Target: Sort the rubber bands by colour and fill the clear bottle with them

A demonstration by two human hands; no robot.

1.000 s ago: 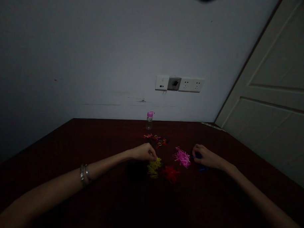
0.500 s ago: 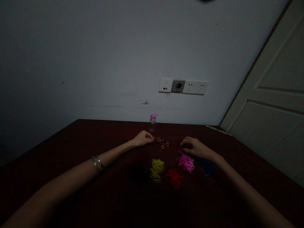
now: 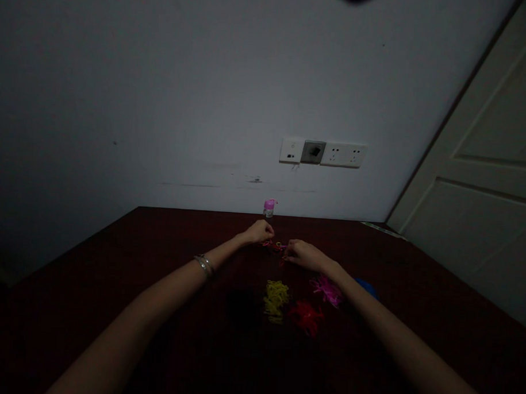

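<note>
A small mixed pile of coloured rubber bands (image 3: 278,246) lies on the dark table between my two hands. My left hand (image 3: 260,231) is at its left edge, fingers curled together in a pinch; whatever may be in them is hidden. At the pile's right edge, my right hand (image 3: 303,255) reaches down with bent fingers closed near the bands, and I cannot make out what they grip. Nearer to me lie sorted heaps: yellow bands (image 3: 276,301), red bands (image 3: 307,317), pink bands (image 3: 328,290) and, partly behind my right forearm, blue bands (image 3: 367,287).
Behind my left hand stands a small clear bottle with a pink lid (image 3: 269,204). The wall with a row of sockets (image 3: 322,153) rises at the table's (image 3: 193,229) far edge. A pale door (image 3: 484,164) is at the right. The light is dim.
My right hand has moved left from above the pink heap to the mixed pile, and its fingers have closed. My left hand has shifted slightly right and away, covering the bottle's lower part.
</note>
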